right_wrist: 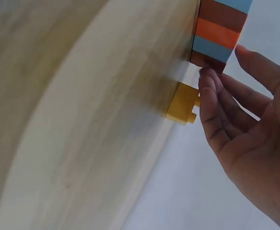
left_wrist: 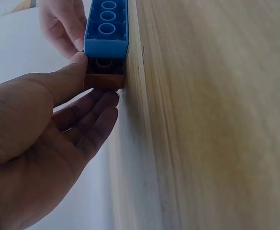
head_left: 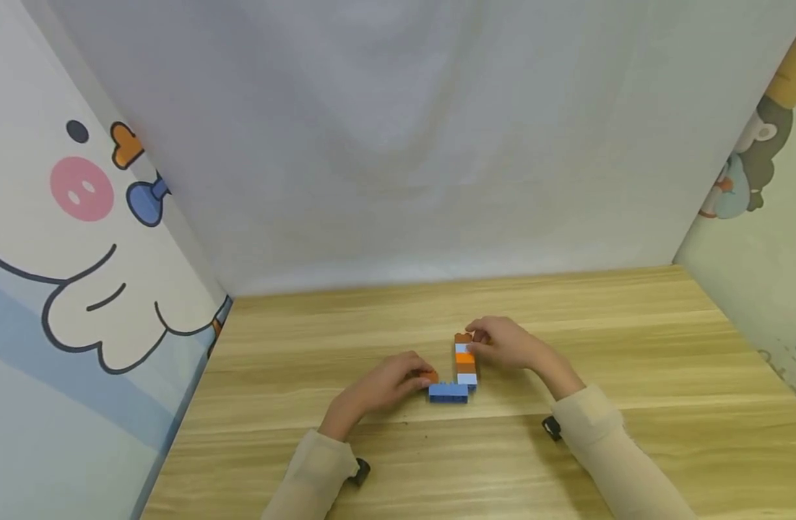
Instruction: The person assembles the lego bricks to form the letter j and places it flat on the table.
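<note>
A long blue brick [head_left: 448, 392] lies on its side, its hollow underside showing in the left wrist view. My left hand [head_left: 391, 381] pinches a brown brick [left_wrist: 105, 80] at its left end, thumb on one side and fingers on the other. From near the blue brick's right end a joined row of bricks [head_left: 465, 365] runs back, banded light blue, brown and orange. At the far end of that row, my right hand [head_left: 505, 343] holds the brown end brick [right_wrist: 208, 61] between thumb and curled fingers.
A yellow brick [right_wrist: 182, 103] with studs lies on the wooden table [head_left: 274, 404] just past the right hand's fingers; the head view hides it. A pale curtain [head_left: 398, 180] hangs behind the table, and printed panels [head_left: 79, 289] stand at both sides.
</note>
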